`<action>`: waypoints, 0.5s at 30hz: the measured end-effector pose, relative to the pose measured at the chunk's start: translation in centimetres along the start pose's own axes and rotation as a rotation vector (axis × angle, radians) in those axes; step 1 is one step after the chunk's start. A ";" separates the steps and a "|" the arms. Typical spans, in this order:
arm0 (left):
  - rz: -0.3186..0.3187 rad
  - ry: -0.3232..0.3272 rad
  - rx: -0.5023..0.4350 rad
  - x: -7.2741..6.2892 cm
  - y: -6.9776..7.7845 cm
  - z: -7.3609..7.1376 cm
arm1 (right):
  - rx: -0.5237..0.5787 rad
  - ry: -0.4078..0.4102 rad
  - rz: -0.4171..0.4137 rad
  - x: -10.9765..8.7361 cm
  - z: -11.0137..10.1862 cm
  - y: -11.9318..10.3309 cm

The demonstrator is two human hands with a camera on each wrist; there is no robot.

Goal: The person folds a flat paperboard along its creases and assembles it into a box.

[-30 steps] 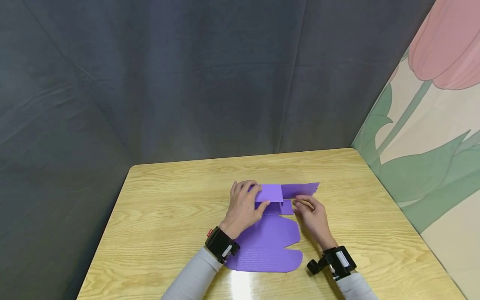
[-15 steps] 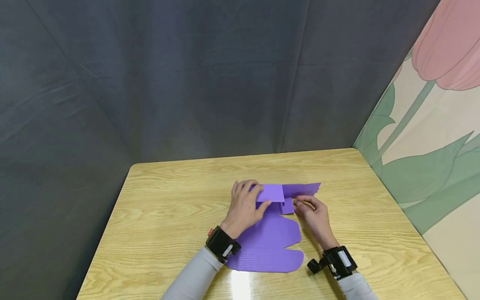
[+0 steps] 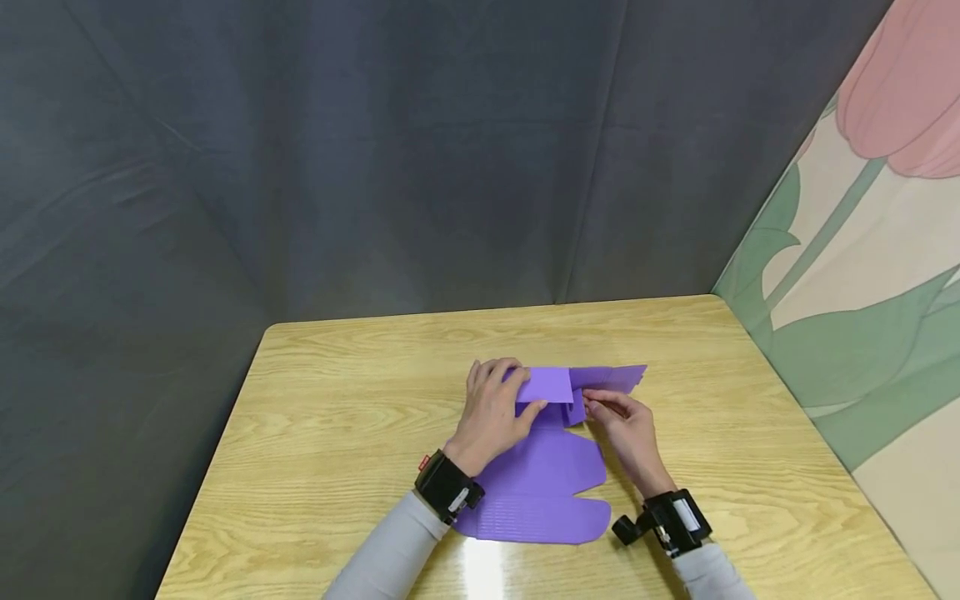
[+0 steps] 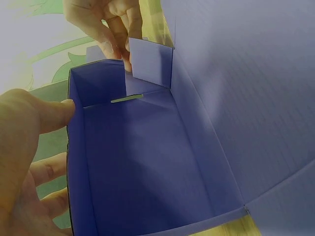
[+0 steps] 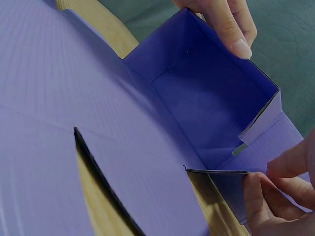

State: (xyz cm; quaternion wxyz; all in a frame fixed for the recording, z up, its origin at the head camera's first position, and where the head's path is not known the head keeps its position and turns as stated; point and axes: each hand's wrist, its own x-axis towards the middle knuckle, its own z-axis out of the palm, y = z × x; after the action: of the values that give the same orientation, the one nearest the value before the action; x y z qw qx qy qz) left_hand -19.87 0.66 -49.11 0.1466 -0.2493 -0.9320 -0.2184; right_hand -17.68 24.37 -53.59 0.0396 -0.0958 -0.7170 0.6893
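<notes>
A purple cardboard box [image 3: 540, 467] lies partly folded on the table, its walled tray part at the far side and its broad lid panel spread toward me. My left hand [image 3: 491, 417] grips the tray's left part in the head view; the left wrist view shows its thumb at the rim and fingers outside the wall. With its fingertips my right hand [image 3: 626, 433] pinches the free end of a small corner flap [image 5: 216, 171], which stands upright and angles inward at the tray's open right end. Beyond it, a long side panel [image 3: 607, 377] sticks out to the right.
The wood-grain table [image 3: 337, 400] extends around the box. A dark curtain [image 3: 420, 167] hangs behind and left of it, and a tulip-patterned wall covering [image 3: 862, 333] borders the right side. A narrow slot [image 4: 127, 98] shows in the tray's bottom near its open end.
The small corner flap has swung inward toward the tray, with my right fingertips moving slightly left along with it. My left hand keeps its hold on the box.
</notes>
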 end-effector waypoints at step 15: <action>-0.016 -0.016 -0.010 0.1 0.2 -0.3 | 0.056 -0.042 0.007 0.0 0.4 -0.3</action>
State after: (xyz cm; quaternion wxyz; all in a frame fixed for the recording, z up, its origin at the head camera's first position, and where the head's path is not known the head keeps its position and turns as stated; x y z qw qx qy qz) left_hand -19.84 0.73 -48.76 0.1361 -0.2444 -0.9340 -0.2224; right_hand -17.81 23.99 -53.31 0.0248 -0.0825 -0.6979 0.7110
